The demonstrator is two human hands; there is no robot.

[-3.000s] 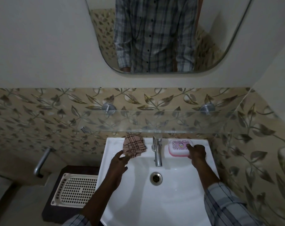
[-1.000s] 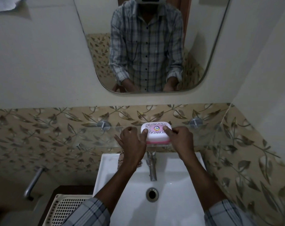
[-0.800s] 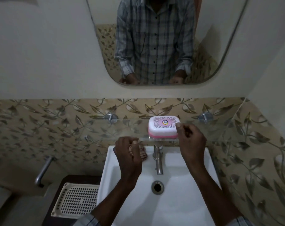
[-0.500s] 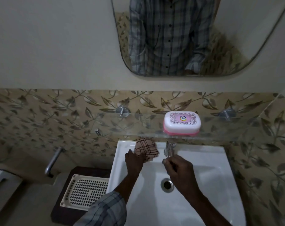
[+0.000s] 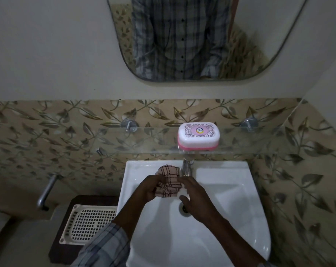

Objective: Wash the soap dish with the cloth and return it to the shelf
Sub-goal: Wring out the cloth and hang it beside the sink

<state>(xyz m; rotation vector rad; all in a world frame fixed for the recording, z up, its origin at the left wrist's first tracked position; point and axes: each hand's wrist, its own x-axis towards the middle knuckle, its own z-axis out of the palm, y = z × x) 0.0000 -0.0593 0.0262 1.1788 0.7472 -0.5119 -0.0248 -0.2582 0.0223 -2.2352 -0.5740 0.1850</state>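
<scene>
The person wears a grey-and-white checked shirt [image 5: 105,245] (dark buttons [image 5: 182,38] down the front), long-sleeved.

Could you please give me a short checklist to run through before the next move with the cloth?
1. The soap dish sits on the glass shelf, lid on: ok.
2. Dish clear of the shelf's front edge: cannot tell; it sits close.
3. The left hand grips the cloth: ok.
4. The right hand has a hold on the cloth: cannot tell; it touches the edge.
5. Cloth held over the sink, so drips land inside: ok.
6. The tap is off: cannot tell; no stream visible.
</scene>
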